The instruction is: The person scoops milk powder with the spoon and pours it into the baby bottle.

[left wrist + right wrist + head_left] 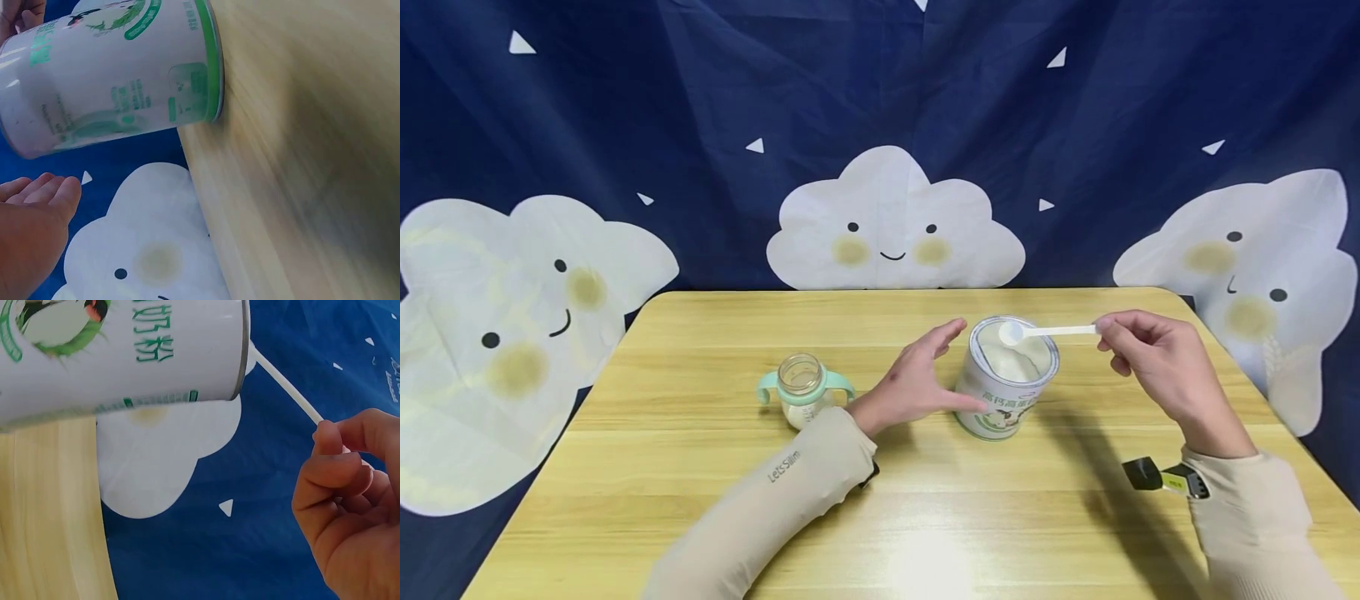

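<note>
The right hand (1157, 362) pinches one white scoop (1045, 332) over one open powder tin (1009, 379) on the table (700, 467). The left hand (917, 379), fingers straight and spread, rests against the tin's side. One handled bottle (803, 387) stands to the left.

On the wooden table (700, 517): 1 open white-and-green powder tin (1006, 392), 1 white plastic scoop (1037, 332), 1 clear baby bottle with teal handles (803, 388), and 2 hands in view.

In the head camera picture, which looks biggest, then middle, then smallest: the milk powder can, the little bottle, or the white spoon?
1. Milk powder can
2. Little bottle, farther left at a similar distance
3. White spoon, thin, pinched by the right hand
</note>
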Demonstrator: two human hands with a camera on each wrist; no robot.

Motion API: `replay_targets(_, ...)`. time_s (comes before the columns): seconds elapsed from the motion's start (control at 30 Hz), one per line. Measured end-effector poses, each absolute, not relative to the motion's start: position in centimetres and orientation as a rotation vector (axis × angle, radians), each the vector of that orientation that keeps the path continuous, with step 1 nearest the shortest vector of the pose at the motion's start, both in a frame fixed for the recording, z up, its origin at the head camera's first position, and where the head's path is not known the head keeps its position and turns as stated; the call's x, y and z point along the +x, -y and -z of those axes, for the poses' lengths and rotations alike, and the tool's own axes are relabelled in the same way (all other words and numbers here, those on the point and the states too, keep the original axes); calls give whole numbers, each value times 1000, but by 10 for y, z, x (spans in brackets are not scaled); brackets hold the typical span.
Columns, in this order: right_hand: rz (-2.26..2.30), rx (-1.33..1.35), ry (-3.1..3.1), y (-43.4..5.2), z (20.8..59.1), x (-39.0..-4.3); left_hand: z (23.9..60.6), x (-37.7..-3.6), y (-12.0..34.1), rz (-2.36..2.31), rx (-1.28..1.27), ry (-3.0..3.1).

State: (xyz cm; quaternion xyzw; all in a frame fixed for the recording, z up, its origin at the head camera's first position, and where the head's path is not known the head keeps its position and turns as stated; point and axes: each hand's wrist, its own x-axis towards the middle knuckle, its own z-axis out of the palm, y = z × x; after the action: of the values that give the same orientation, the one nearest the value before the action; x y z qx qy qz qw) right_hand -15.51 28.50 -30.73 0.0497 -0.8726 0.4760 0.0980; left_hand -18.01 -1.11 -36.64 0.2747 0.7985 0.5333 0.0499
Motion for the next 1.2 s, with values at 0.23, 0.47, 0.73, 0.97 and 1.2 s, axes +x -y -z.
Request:
replay_targets(0.23,-1205,224,2602,-283,308,-155,375,-185,-2,-1627,878,-2436)
replay_targets(0.47,-906,367,2568,-274,311,-155,382,-186,-9,-1627,843,-2437)
replay_targets(0.73,-783,508,2469,-269,317,-156,388,-189,-16,-1675,884,-2426)
replay_targets(0.97,-657,732,2359,-268,323,-161,388,-191,-21,-1646,811,-2475)
replay_targets(1.2,-630,858,2330,-265,328,-165,388,-191,-22,-1642,774,-2468)
